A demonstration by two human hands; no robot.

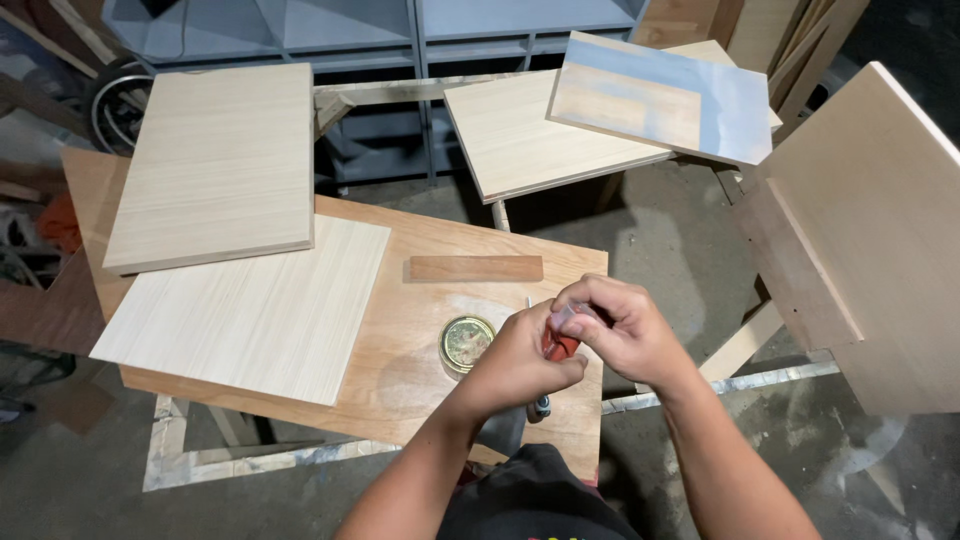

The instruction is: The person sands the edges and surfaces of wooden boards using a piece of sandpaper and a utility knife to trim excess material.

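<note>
Nearest the camera, the dark shirt (535, 495) fills the bottom edge, and both forearms reach up from it to meet over the front edge of the desk (400, 385), a brown plywood sheet. The left hand (520, 365) and right hand (620, 330) are pressed together, each grip clenched around a small tool with a red handle (560, 346); a thin metal tip shows just above the left knuckles, and what else the fingers hold is hidden. Just left of the left hand sits a small round tin (466, 343), open, with yellowish contents. Beyond the hands a short strip of brown wood (475, 268) lies flat on the desk. A pale wood panel (250, 315) covers the desk's left part, with a second pale panel (215, 165) overlapping its far edge.
</note>
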